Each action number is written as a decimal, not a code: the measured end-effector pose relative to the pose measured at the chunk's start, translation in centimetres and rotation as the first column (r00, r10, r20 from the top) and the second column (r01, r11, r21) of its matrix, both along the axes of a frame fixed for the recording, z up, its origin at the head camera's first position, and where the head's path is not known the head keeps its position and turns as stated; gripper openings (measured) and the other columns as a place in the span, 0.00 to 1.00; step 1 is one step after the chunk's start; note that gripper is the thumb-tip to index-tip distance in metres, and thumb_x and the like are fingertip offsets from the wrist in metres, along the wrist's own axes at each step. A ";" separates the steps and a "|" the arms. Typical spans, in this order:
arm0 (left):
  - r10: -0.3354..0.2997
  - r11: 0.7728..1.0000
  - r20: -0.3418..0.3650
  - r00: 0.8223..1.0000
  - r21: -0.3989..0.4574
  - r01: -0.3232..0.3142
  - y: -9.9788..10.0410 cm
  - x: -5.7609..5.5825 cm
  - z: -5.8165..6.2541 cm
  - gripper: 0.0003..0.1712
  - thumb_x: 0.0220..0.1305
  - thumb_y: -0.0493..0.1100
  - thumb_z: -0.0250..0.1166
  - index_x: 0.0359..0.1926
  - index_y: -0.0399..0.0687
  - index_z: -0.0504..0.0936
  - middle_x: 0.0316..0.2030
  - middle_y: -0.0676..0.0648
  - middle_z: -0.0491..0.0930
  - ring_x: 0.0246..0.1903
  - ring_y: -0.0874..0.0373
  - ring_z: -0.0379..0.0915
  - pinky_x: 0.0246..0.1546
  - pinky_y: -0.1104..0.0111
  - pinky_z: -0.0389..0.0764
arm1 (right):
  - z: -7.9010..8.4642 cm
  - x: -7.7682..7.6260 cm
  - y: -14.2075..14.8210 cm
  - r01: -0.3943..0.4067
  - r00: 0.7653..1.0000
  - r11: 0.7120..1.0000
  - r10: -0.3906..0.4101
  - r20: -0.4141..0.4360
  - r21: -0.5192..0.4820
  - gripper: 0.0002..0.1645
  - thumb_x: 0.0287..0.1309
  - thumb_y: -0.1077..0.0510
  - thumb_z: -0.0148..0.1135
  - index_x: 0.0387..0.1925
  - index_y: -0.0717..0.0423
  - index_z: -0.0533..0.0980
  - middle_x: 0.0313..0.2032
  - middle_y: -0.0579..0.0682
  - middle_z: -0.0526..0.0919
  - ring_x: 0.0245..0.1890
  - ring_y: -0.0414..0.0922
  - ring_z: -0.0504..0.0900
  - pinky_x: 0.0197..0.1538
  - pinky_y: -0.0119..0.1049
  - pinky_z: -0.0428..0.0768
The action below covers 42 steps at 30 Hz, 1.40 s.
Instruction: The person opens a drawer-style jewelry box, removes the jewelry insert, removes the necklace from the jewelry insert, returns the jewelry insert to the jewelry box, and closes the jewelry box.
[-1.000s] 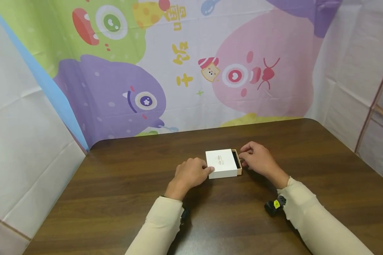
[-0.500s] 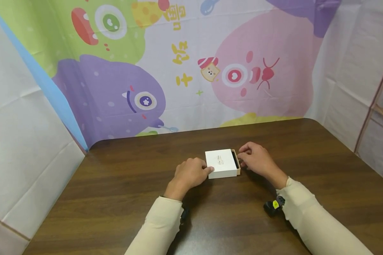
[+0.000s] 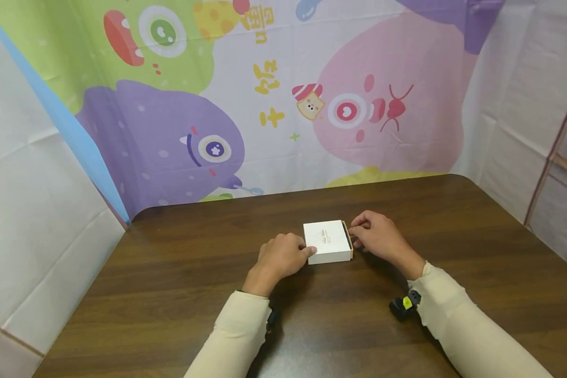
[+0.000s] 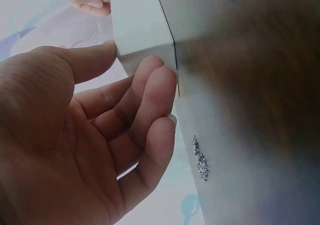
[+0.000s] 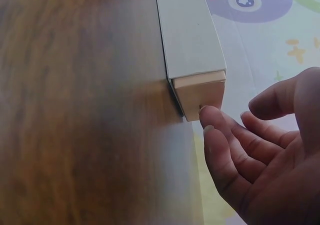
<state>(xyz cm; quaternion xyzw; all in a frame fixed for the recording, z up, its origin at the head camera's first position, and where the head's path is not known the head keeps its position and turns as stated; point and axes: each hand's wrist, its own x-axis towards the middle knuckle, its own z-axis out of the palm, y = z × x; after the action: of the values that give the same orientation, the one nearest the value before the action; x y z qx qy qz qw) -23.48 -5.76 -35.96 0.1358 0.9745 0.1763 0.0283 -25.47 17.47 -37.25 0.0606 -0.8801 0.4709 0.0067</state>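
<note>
A flat white sliding drawer box [image 3: 327, 240] with small gold lettering lies on the table. Its tan inner drawer [image 5: 202, 99] sticks out a little at the right end, showing a thin dark strip inside. At the left end my left hand [image 3: 282, 257] grips the white sleeve, thumb over the near corner and fingers bent against the end face. My right hand [image 3: 382, 239] is at the other end. Its fingertips [image 5: 212, 119] touch the drawer's end face, while the thumb stands apart from the box.
The box rests on a brown wood-grain table [image 3: 170, 304]. Behind the table hangs a cloth [image 3: 274, 157] printed with cartoon monsters. A black wrist camera [image 3: 401, 307] sits by the right cuff.
The right hand has moved slightly left, and the drawer has slid further into the white sleeve. The left hand and the sleeve have stayed almost in place.
</note>
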 end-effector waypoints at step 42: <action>-0.001 1.000 0.009 1.000 -0.008 0.001 -0.1 0.0 0.0 0.19 0.61 0.63 0.56 0.34 0.57 0.84 0.20 0.59 0.75 0.23 0.59 0.70 0.25 0.60 0.66 | -0.3 -0.3 -0.4 -0.043 0.999 0.999 0.043 -0.005 0.000 0.10 0.61 0.58 0.55 0.40 0.59 0.74 0.33 0.54 0.82 0.26 0.48 0.82 0.25 0.38 0.77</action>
<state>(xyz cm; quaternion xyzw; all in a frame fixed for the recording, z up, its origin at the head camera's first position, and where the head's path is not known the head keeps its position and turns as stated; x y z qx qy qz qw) -23.45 -5.86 -36.00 0.1354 0.9750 0.1731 0.0334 -25.72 17.11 -37.50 0.0809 -0.8785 0.4708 -0.0013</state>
